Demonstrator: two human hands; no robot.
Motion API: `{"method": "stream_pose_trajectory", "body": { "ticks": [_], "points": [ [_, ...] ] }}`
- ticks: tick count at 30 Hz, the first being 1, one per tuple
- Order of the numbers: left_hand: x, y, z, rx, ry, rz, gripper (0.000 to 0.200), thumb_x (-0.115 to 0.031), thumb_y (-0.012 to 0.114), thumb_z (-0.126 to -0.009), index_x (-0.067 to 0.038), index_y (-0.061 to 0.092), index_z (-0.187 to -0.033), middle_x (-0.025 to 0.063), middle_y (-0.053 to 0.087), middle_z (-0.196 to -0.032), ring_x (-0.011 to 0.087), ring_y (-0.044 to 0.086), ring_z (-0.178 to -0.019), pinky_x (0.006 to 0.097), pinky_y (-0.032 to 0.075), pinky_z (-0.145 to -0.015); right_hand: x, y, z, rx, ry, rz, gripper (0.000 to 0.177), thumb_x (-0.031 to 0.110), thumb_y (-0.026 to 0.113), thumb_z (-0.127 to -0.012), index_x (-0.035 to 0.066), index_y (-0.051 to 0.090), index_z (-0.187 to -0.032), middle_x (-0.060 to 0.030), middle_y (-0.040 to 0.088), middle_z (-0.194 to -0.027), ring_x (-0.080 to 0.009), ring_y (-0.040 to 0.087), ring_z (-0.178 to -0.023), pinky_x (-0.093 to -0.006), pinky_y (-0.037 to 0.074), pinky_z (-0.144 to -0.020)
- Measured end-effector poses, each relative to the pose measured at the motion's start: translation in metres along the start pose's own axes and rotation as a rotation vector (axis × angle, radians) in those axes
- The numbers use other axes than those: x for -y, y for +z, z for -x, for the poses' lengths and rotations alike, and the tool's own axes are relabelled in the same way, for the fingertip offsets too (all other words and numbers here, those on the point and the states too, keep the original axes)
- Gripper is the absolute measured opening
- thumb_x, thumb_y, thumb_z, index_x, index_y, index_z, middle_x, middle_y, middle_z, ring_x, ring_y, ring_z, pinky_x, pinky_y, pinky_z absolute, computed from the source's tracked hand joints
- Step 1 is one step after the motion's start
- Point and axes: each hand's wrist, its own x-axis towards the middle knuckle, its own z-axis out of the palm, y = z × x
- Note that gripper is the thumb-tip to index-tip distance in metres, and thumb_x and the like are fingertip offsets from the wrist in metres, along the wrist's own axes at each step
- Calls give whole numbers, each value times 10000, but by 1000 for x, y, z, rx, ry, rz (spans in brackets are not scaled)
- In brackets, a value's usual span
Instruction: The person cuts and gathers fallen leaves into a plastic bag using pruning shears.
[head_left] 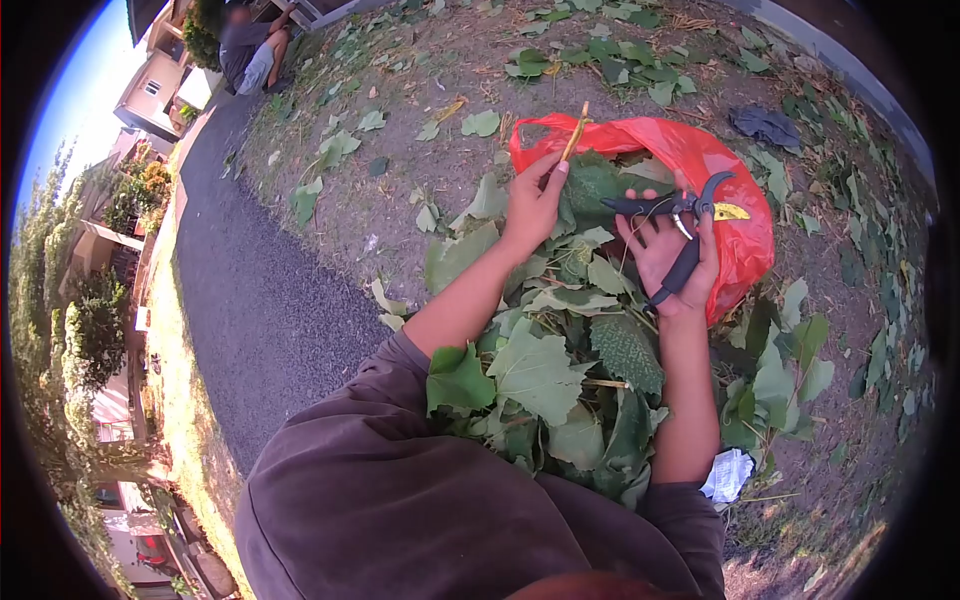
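Note:
My left hand pinches a short yellow-brown stem between thumb and fingers, its tip pointing up. On the right, my right hand has its palm turned up and holds black-handled pruning shears under the thumb. The shears' handles are spread apart, and a yellow patch shows near the blade. A red plastic bag lies open behind both hands, with leaves inside its mouth. Large cut green leaves are heaped between my forearms and against my body.
Loose leaves and bits of stem litter the dirt. A dark cloth lies beyond the bag, and a crumpled white wrapper is by my right elbow. An asphalt path runs along the left. Another person crouches at the far upper left.

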Motion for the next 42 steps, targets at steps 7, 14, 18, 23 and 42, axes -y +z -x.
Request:
{"method": "stream_pose_trajectory", "body": {
  "ticks": [7, 14, 18, 23, 42],
  "points": [
    [15, 5, -5, 16, 208, -116, 296, -149, 599, -1058, 12, 689, -1289, 51, 653, -860, 97, 575, -780, 283, 485, -743, -7, -18, -1, 0, 196, -51, 655, 315, 567, -976, 12, 404, -1534, -193, 592, -1324, -400, 506, -1375, -574, 339, -1217],
    [10, 5, 0, 65, 86, -19, 249, -122, 613, -1039, 27, 700, -1220, 33, 652, -905, 77, 546, -777, 265, 453, -700, -12, -1, 0, 20, 242, 49, 412, 256, 590, -884, 35, 547, -1229, -225, 619, -1238, -441, 524, -1365, -548, 329, -1229],
    [7, 6, 1, 81, 115, -70, 243, -107, 666, -1015, 34, 706, -1209, 39, 660, -919, 76, 542, -773, 257, 443, -693, -7, -18, -1, 118, 334, -38, 402, 283, 581, -886, 50, 542, -1211, -278, 620, -1274, -455, 530, -1367, -536, 333, -1226],
    [-12, 8, 8, 145, 178, -172, 257, -96, 690, -995, 35, 716, -1214, 89, 688, -949, 138, 639, -833, 285, 503, -768, -12, -17, 3, 130, 415, 73, 610, 316, 528, -902, -95, 554, -1353, -274, 692, -1154, -433, 650, -1172, -505, 426, -1135],
    [-41, 15, 20, 158, 413, -377, 247, -1, 727, -920, -13, 769, -1162, 119, 701, -1031, 232, 714, -967, 322, 549, -867, -12, -17, 4, 272, 495, 142, 651, 312, 515, -905, -134, 533, -1379, -278, 701, -1108, -411, 668, -1118, -537, 427, -1120]
  ]
}}
